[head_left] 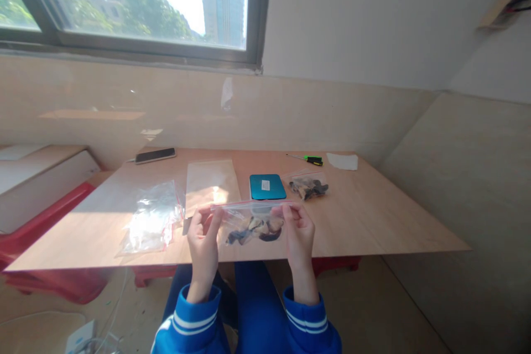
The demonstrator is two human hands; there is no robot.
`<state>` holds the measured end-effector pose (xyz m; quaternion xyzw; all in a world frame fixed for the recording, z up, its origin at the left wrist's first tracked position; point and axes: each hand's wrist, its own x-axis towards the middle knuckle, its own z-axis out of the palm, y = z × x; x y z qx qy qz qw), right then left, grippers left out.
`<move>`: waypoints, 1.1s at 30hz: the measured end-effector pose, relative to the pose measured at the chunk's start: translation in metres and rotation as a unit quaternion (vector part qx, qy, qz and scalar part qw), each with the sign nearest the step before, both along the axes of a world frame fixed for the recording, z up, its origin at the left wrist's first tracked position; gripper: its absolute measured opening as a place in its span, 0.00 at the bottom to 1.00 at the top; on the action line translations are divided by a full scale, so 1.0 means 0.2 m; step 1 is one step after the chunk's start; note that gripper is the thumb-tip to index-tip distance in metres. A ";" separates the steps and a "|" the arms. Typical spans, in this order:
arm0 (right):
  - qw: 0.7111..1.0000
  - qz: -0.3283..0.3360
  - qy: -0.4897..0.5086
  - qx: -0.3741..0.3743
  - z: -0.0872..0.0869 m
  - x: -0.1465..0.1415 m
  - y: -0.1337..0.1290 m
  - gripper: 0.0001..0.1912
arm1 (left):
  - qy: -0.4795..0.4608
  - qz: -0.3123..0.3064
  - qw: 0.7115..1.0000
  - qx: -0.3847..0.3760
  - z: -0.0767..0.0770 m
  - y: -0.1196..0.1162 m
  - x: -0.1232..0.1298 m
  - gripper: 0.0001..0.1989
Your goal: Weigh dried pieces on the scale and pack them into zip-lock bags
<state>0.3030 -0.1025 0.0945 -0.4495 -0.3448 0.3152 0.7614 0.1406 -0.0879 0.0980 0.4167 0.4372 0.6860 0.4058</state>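
Observation:
A clear zip bag point(238, 221) with a red seal line is stretched between my two hands near the table's front edge. Dark and tan dried pieces point(261, 227), resembling dried mushrooms, lie in its lower part. My left hand point(204, 235) pinches the bag's top left corner, and my right hand point(299, 232) pinches the top right corner. Just behind the bag sits a blue-topped square device point(267, 187) with a small white label, perhaps a small scale. To its right rests another filled zip bag point(309, 187) with similar dark and tan pieces.
Flat clear bags point(151, 218) are piled at the left of the wooden table point(365, 221). A brown paper sheet or envelope point(211, 182) lies beside them. Toward the back are a phone point(155, 156), screwdrivers point(313, 160) and a white paper piece point(342, 162). Red stools point(53, 282) stand below.

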 end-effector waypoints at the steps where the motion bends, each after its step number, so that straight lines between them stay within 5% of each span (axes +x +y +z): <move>1: 1.000 0.008 0.000 -0.010 -0.01 0.01 0.00 0.11 | 0.000 -0.008 1.000 -0.003 0.00 0.00 0.00 0.11; 7: 0.998 0.047 -0.019 -0.037 -0.03 0.03 0.00 0.14 | 0.004 -0.043 0.999 -0.017 -0.02 0.01 -0.01 0.12; 16: 0.996 0.009 -0.069 -0.051 0.01 0.02 -0.02 0.13 | 0.018 -0.046 0.999 -0.021 0.00 0.00 0.00 0.13; 33: 0.998 -0.041 -0.016 -0.033 0.01 0.01 -0.02 0.15 | 0.085 0.036 0.996 -0.016 0.06 -0.04 0.01 0.14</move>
